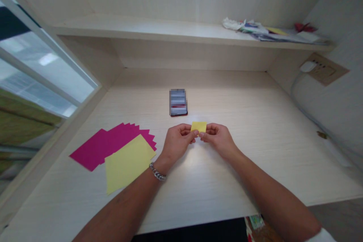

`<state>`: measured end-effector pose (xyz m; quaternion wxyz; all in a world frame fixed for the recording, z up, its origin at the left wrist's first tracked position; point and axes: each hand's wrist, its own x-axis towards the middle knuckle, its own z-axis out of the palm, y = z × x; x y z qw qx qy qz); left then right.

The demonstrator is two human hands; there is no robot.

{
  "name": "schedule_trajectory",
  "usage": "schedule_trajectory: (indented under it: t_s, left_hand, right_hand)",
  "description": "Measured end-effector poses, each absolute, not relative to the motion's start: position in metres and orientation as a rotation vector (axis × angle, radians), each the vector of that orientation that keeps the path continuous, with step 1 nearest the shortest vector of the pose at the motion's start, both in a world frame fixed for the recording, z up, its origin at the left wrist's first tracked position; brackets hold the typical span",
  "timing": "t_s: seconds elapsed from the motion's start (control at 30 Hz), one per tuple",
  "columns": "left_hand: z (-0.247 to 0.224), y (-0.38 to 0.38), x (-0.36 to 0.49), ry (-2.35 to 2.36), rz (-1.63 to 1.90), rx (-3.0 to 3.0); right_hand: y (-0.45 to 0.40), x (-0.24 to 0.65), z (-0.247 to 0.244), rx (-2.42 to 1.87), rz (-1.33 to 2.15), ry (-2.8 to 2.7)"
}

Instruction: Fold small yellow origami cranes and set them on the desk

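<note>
Left hand (176, 141) and right hand (222, 140), both pinched closed on the small yellow paper (199, 126), just this side of the phone (178, 102)! A two-handed hold, creases seemingly too small to see; any next move calls for even fingertips

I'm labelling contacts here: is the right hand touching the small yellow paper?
Touching. The head view shows the right hand pinching the small yellow paper at its right side, thumb tip over the lower corner.

There are two hands (177, 141) (222, 140), one phone (178, 102), one small yellow paper (199, 126), several magenta sheets (117, 140).
</note>
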<state>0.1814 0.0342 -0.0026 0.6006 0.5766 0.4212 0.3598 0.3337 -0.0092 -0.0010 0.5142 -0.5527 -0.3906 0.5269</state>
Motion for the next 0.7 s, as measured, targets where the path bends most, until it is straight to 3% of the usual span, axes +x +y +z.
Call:
schedule_trajectory:
  t_s: [0.47, 0.7]
  left_hand:
    - [-0.0001, 0.0359, 0.1818, 0.987, 0.856, 1.288]
    - [0.0028, 0.0338, 0.1793, 0.96, 0.769, 1.318]
  right_hand:
    - [-0.0082, 0.3338, -0.0016, -1.341, 1.183, -1.032]
    - [-0.008, 0.3407, -0.0027, -1.29, 1.305, -0.989]
